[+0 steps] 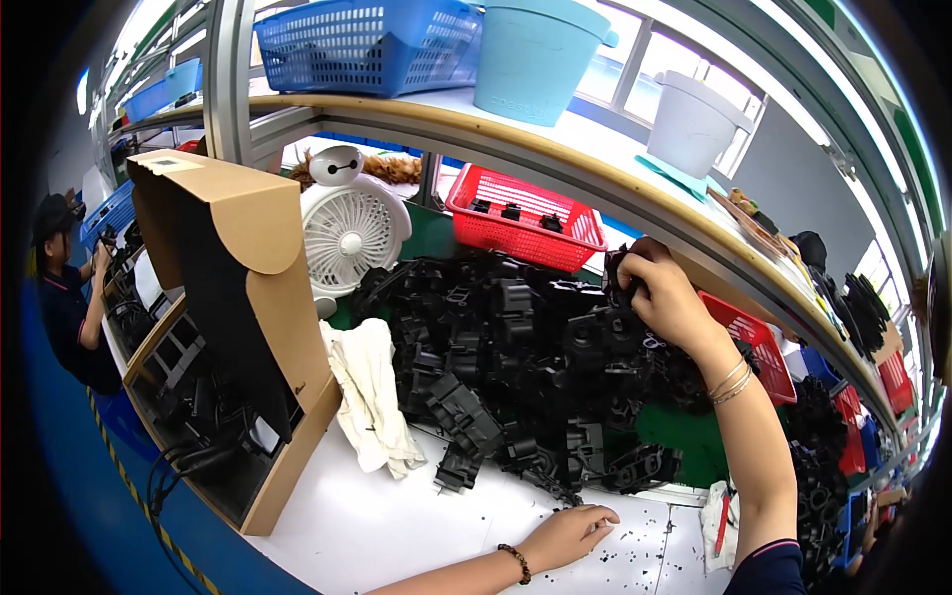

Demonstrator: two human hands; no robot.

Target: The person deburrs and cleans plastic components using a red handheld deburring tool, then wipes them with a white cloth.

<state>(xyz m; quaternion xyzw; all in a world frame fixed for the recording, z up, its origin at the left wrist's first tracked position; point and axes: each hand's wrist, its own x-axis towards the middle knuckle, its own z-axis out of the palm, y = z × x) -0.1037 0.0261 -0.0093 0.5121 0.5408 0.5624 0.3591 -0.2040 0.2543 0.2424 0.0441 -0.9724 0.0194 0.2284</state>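
Note:
My right hand (666,290) reaches to the far side of a heap of black plastic parts (516,317). Its fingers are closed round a dark black plastic part (619,270), partly hidden by the hand. My left hand (567,535) rests on the white tabletop (397,531) near the front edge, below the heap. Its fingers are loosely bent with the thumb apart, and I see nothing held in them. Small black scraps lie scattered beside it. Nearest to it in the heap are several black moulded parts (585,451).
A cardboard box (248,213) with cables and black parts stands left, beside a white cloth (372,397) and a white fan (350,241). A red basket (526,238) stands behind the heap, another red basket (759,342) right. A shelf (555,149) overhangs. A co-worker (69,288) stands far left.

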